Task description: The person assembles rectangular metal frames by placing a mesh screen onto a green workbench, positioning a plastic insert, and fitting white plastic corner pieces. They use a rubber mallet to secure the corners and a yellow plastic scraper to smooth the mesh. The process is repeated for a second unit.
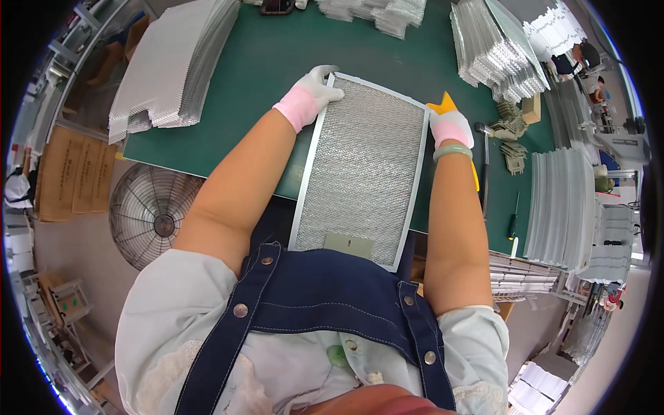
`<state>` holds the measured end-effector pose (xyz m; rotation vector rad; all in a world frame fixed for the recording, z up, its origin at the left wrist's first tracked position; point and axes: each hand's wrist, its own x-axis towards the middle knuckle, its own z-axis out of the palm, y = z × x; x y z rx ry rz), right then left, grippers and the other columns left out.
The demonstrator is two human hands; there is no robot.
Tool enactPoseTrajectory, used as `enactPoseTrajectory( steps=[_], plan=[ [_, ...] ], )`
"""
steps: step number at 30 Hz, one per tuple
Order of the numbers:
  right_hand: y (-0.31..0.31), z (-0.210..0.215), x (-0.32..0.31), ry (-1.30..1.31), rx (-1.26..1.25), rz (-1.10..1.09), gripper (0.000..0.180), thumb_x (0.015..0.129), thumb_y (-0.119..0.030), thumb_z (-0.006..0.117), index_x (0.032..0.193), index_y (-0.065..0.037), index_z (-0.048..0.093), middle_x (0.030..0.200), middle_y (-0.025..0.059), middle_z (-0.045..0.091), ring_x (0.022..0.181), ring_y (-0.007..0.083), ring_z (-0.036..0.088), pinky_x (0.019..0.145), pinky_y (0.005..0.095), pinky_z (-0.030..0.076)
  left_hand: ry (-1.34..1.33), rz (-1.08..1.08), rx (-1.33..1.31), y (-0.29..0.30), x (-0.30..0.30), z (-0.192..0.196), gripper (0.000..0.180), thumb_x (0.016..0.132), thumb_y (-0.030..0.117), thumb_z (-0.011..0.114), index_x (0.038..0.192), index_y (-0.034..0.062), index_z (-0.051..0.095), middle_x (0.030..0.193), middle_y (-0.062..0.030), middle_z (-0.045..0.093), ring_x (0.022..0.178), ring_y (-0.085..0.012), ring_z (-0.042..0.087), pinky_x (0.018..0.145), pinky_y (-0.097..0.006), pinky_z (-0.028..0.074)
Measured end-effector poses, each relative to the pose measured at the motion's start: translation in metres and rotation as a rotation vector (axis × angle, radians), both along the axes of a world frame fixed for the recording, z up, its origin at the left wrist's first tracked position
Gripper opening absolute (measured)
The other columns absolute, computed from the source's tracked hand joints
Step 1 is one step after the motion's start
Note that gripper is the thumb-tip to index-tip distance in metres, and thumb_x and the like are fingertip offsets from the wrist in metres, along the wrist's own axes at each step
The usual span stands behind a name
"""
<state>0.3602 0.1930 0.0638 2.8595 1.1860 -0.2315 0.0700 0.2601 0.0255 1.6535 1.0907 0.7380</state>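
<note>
A rectangular metal mesh filter panel (363, 159) with a pale metal frame lies tilted in front of me, its near end against my apron. My left hand (312, 95), in a white glove with a pink cuff, is closed on its far left corner, thumb on top. At the far right corner is my right hand (451, 128), gloved alike. Its fingers are curled over a yellow tool (443, 104) with a forked tip, part of which shows again beside my wrist. The fingertips are hidden. A grey-green label (348, 244) sits at the panel's near end.
Stacked mesh sheets (169, 62) stand at the left of the green table (270, 41), with more mesh stacks (494, 52) at the far right. A hammer (485, 166), a screwdriver (514, 216), small metal pieces (510, 123) and upright frames (560, 207) lie right. A floor fan (155, 214) stands left.
</note>
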Motion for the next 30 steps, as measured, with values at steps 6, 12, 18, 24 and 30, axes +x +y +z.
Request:
enactPoseTrajectory(
  steps=[6,12,18,24,30],
  plan=[
    [0.026,-0.009,0.013,0.064,0.028,-0.043,0.065,0.085,-0.061,0.062,0.111,-0.003,0.072,0.114,0.019,0.07,0.106,0.0354,0.068,0.089,0.042,0.052,0.03,0.037,-0.004,-0.001,-0.001,0.001,0.069,0.082,0.016,0.07,0.142,-0.0053,0.044,0.129,-0.0226,0.059,0.118,-0.0277,0.059,0.104,-0.033,0.044],
    [0.061,-0.005,0.036,0.205,-0.154,0.182,0.057,0.082,-0.046,0.075,0.115,0.0,0.07,0.117,0.0192,0.07,0.111,0.0303,0.067,0.092,0.041,0.048,0.027,0.047,-0.011,0.0,-0.001,0.0,0.068,0.082,0.016,0.07,0.142,-0.0034,0.045,0.129,-0.022,0.059,0.118,-0.027,0.059,0.103,-0.033,0.045],
    [0.079,0.004,0.012,0.03,-0.302,0.236,0.041,0.088,-0.043,0.065,0.111,-0.01,0.073,0.116,0.0161,0.069,0.112,0.0328,0.065,0.093,0.0423,0.049,-0.028,0.06,-0.013,0.002,-0.001,-0.001,0.069,0.079,0.015,0.072,0.141,-0.0037,0.047,0.129,-0.0216,0.06,0.118,-0.0276,0.06,0.104,-0.033,0.045],
    [0.048,-0.015,0.006,0.372,0.762,0.328,0.03,0.085,-0.017,0.064,0.112,-0.004,0.061,0.09,0.0228,0.068,0.082,0.0381,0.068,0.071,0.044,0.053,0.021,0.09,0.137,0.004,-0.002,-0.011,0.065,0.08,0.018,0.072,0.137,-0.0044,0.05,0.127,-0.0244,0.061,0.12,-0.0329,0.059,0.103,-0.035,0.045],
    [-0.062,0.006,-0.137,-0.47,0.132,0.848,0.035,0.091,-0.016,0.053,0.123,-0.004,0.055,0.087,0.0115,0.066,0.074,0.0291,0.07,0.061,0.0433,0.055,0.051,0.083,0.053,-0.006,0.001,0.001,0.061,0.081,0.021,0.069,0.136,0.0002,0.052,0.125,-0.0252,0.062,0.116,-0.0357,0.061,0.102,-0.035,0.047]
  ],
)
